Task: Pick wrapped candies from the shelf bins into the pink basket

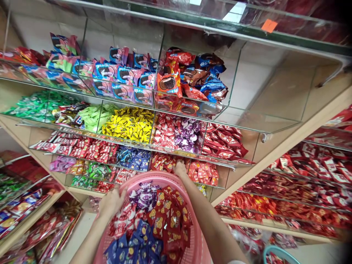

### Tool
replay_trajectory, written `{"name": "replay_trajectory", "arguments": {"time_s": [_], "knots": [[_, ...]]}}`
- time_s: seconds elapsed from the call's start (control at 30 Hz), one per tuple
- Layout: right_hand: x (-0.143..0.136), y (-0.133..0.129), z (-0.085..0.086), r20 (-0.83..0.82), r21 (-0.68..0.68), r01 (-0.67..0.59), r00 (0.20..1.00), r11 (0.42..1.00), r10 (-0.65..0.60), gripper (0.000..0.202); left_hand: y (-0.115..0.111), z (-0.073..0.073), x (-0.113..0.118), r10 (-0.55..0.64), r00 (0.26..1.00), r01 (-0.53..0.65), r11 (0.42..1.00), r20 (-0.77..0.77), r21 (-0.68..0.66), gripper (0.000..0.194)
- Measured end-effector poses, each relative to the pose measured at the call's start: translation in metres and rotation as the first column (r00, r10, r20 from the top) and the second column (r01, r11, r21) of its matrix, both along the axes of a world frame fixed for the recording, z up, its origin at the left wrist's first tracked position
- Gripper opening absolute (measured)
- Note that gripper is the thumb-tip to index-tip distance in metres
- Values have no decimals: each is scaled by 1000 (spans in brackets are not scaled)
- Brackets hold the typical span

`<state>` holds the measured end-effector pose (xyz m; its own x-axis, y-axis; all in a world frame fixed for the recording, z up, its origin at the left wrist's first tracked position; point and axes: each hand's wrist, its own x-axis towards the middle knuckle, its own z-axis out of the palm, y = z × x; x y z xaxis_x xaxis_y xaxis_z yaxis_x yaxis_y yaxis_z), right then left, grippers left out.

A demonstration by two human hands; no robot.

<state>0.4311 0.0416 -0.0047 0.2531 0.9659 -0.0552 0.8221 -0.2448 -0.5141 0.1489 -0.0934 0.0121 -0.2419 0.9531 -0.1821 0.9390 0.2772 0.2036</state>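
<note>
A pink plastic basket (pixel 195 220) sits low in front of me. Inside it lie purple-and-white wrapped candies (pixel 143 196), red-and-white ones (pixel 123 222), dark blue packets (pixel 134 244) and red packets with an orange print (pixel 170 216). My left hand (pixel 112 201) is closed on the basket's left rim. Beyond the far rim, my right hand (pixel 180 168) reaches into a lower shelf bin, at the red wrapped candies (pixel 162 162); its fingertips are hidden, so I cannot tell whether it holds any.
Glass-divided shelves (pixel 165 146) rise ahead, with yellow candies (pixel 129 124) and cookie packs (pixel 167 84) higher up. A slanting wooden panel (pixel 275 150) borders the right side, near more red packets (pixel 310 161). A teal basket (pixel 275 249) stands at the lower right.
</note>
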Motion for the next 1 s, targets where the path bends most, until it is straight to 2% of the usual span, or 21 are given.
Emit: {"name": "replay_trajectory", "arguments": {"time_s": [0.13,0.3,0.53,0.6,0.7,0.8,0.9,1.0], "knots": [[0,4,-9,30,9,25,999,1000,-25,40,1,-3,0,3,1000,-3,1000,3,10,59],[2,7,-14,-10,44,40,999,998,-40,38,1,-3,0,10,1000,-10,1000,2,-4,60],[7,6,-14,-171,143,-17,984,990,41,11,1,-3,0,11,1000,-11,1000,-1,0,61],[8,4,-10,-219,181,-40,972,983,80,9,2,-3,0,5,1000,-5,1000,0,1,61],[8,-3,2,-270,240,-69,953,968,135,12,2,-3,0,3,1000,-3,1000,3,-8,63],[10,-18,25,-303,315,-110,930,943,210,13,2,-3,-1,4,1000,-4,1000,0,-18,63],[15,-44,52,-330,369,-171,895,913,301,17,2,-3,-1,-1,1000,1,1000,-11,-17,63],[26,-78,75,-407,376,-296,799,878,443,19,3,-4,-2,1,1000,-2,1000,-21,-20,63]]}}
